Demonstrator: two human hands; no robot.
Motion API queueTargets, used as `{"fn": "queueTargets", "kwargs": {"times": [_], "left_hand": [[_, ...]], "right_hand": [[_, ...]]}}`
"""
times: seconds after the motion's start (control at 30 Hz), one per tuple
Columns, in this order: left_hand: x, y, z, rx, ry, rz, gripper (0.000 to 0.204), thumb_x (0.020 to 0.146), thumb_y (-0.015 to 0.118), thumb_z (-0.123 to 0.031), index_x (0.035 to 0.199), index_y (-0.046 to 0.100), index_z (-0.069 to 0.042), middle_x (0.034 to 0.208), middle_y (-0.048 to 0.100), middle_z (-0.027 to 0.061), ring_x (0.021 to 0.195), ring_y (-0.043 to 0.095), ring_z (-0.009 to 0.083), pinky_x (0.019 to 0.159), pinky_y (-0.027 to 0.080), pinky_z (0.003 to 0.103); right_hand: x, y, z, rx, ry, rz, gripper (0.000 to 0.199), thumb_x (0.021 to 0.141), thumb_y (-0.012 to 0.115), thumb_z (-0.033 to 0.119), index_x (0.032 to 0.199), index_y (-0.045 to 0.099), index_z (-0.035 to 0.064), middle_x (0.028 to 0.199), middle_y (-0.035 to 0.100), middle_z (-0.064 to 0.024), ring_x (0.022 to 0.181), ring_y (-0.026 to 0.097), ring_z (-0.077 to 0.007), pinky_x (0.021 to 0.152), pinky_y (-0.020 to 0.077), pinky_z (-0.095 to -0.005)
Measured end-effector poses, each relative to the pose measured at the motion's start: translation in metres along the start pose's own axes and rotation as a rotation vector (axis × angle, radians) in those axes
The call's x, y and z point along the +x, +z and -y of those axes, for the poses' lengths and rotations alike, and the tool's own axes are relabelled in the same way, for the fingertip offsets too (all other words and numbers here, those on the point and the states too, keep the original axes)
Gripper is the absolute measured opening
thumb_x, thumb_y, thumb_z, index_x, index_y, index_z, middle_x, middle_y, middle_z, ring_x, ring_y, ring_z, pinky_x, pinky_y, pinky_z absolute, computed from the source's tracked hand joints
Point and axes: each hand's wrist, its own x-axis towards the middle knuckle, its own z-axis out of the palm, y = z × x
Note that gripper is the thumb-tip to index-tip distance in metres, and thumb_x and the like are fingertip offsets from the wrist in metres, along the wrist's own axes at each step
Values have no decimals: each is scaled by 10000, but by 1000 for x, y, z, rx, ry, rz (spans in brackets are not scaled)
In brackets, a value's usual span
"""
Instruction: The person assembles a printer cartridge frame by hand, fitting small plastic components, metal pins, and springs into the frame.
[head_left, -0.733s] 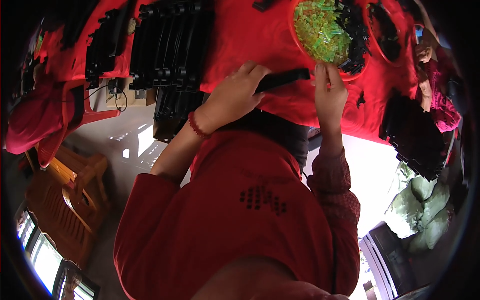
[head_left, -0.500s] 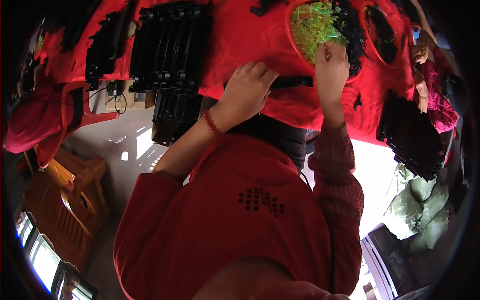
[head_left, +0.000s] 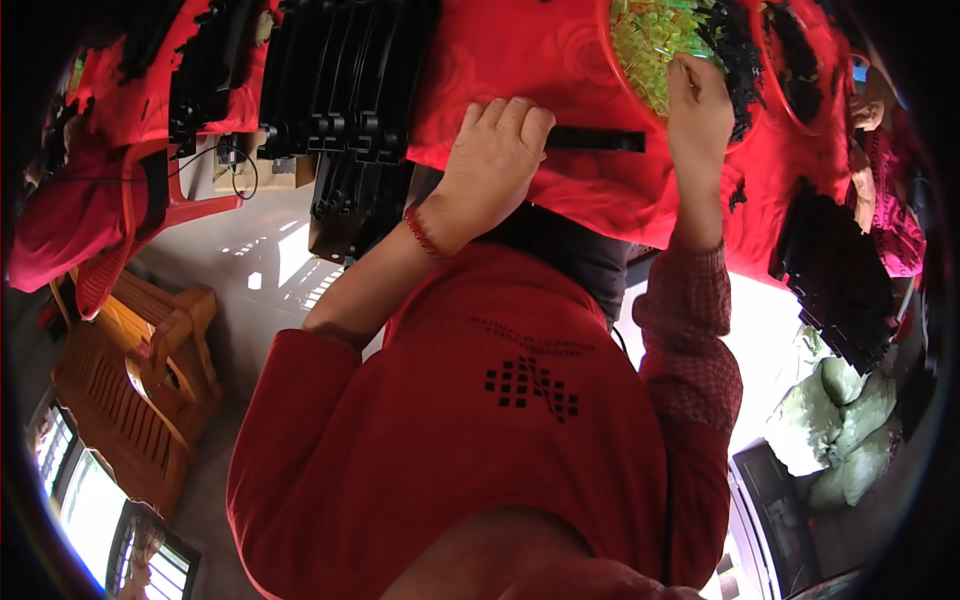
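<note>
My left hand, with a red beaded bracelet at the wrist, is closed on one end of a slim black plastic strip. The strip sticks out to the right along the near part of the red-covered table, its held end hidden by my fingers. My right hand is at a red-rimmed tray, thumb and fingers pinched together. Whatever lies in that pinch is too small to make out. Small yellow-green translucent pieces fill the tray's left side, and small black pieces its right.
Long black plastic parts are stacked at the left. A second red tray with black bits stands right of the first, and a dark pile lies at the table's right edge. Another person's hand shows at far right. A red chair stands left.
The view has shifted, so the table and trays sit higher and further right. My right hand stays pinched at the tray, and my left hand keeps hold of the black strip.
</note>
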Motion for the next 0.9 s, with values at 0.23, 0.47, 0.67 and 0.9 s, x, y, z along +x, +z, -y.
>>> {"fn": "queueTargets", "kwargs": {"times": [0.23, 0.47, 0.67, 0.9], "left_hand": [[-11, 4, 9, 16, 72, -63, 339, 813, 689, -103, 1142, 634, -166, 1085, 606, 26, 972, 579, 228, 896, 426, 396], [-13, 5, 10, 20, 114, -75, 286, 804, 618, -138, 1067, 721, -184, 1099, 616, 20, 962, 583, 198, 906, 421, 386], [-13, 6, 9, 29, 93, -66, 297, 795, 616, -149, 1071, 718, -191, 1099, 616, 17, 965, 581, 197, 904, 424, 378], [-13, 8, 10, 30, 84, -68, 286, 791, 618, -154, 1056, 720, -188, 1080, 615, 11, 961, 578, 197, 877, 434, 372]], "right_hand": [[-64, -17, 54, 533, 187, 222, 179, 946, 652, 120, 1050, 638, -24, 889, 675, -61, 694, 590, -69, 581, 490, -211], [-95, 3, 40, 65, -178, 145, 169, 837, 730, 151, 993, 666, 136, 886, 710, -11, 697, 595, -188, 835, 358, -349], [-95, 7, 35, -59, -330, 156, 145, 846, 715, 139, 974, 653, 112, 875, 705, -4, 739, 631, -173, 826, 359, -346], [-92, 6, 33, -35, -393, 205, 117, 868, 681, 111, 977, 642, 93, 860, 695, 2, 725, 637, -163, 823, 358, -348]]}}
